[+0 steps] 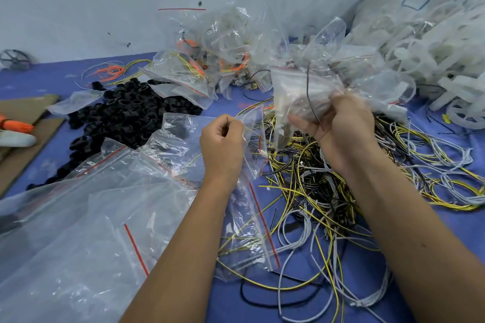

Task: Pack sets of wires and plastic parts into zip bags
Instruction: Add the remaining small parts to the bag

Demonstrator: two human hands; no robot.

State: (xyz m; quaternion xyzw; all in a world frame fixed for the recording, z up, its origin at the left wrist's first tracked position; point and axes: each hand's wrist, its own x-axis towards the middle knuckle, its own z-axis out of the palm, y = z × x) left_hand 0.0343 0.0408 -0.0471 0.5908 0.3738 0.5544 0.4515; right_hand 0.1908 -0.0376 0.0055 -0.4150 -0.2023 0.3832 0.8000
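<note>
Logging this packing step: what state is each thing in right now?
left hand: pinches the edge of a zip bag
right hand: grips a filled bag, a black wire sticking out
empty zip bags: lying flat
loose wires: tangled on the table
black plastic parts: heaped

L hand [222, 143] fingers curled pinching, R hand [341, 126] clenched

Clear zip bag [301, 92] held upright above tangled yellow, white, black wires [328, 191].
</note>
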